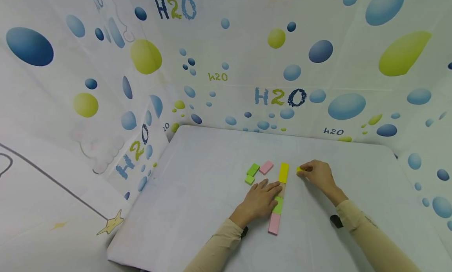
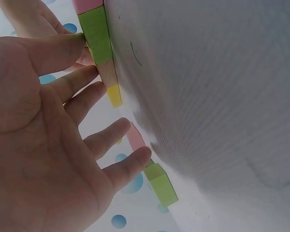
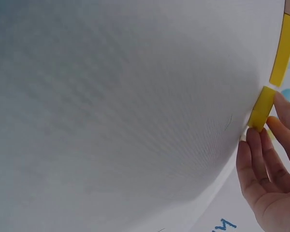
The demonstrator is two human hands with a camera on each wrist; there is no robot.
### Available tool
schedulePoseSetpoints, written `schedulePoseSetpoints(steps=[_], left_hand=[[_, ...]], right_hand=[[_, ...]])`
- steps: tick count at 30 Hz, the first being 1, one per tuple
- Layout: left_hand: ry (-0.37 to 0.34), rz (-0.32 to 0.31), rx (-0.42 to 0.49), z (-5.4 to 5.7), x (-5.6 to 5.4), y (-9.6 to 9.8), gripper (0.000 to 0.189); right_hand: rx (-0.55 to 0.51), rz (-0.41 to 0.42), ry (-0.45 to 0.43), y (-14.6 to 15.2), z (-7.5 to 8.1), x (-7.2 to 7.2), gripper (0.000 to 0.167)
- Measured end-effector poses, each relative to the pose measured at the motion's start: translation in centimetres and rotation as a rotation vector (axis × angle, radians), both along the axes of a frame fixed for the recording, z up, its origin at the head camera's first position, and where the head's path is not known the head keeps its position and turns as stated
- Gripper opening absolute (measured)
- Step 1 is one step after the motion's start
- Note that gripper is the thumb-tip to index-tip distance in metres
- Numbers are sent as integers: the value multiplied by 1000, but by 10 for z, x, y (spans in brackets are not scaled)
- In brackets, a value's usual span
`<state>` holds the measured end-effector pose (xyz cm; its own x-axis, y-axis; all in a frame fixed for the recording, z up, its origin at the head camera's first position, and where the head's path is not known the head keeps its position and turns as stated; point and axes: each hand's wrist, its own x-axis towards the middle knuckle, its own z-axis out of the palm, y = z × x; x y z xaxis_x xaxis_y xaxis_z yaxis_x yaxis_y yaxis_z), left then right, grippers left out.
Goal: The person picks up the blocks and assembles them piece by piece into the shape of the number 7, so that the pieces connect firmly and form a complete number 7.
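A row of blocks lies end to end on the white table: a yellow block (image 1: 283,172) at the far end, a plain wood block (image 1: 282,190), a green block (image 1: 278,205) and a pink block (image 1: 274,224) nearest. My left hand (image 1: 259,200) lies along the row's left side, its fingers extended, with fingertips touching the wood and green blocks. To the right of the row's far end, my right hand (image 1: 319,177) pinches a small yellow block (image 3: 262,107) between thumb and fingers. In the head view the fingers cover most of that small block.
Left of the row lie a loose pink block (image 1: 266,167), a green block (image 1: 253,169) and a smaller green block (image 1: 249,179). A white cloth-covered table (image 1: 197,209) meets printed walls (image 1: 243,56) at its back and left side.
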<state>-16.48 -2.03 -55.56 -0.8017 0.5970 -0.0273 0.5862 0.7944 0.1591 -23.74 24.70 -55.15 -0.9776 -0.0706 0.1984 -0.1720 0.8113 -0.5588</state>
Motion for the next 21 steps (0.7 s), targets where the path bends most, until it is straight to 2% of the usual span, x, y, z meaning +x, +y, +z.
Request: schedulePoseSetpoints(steps=[13, 21], left_hand=[[-8, 10, -8, 2, -1, 0, 53], [-26, 8, 1, 3, -1, 1, 53]], right_hand=[[-11, -41, -43, -2, 3, -14, 27], [-36, -2, -7, 0, 2, -19, 26]])
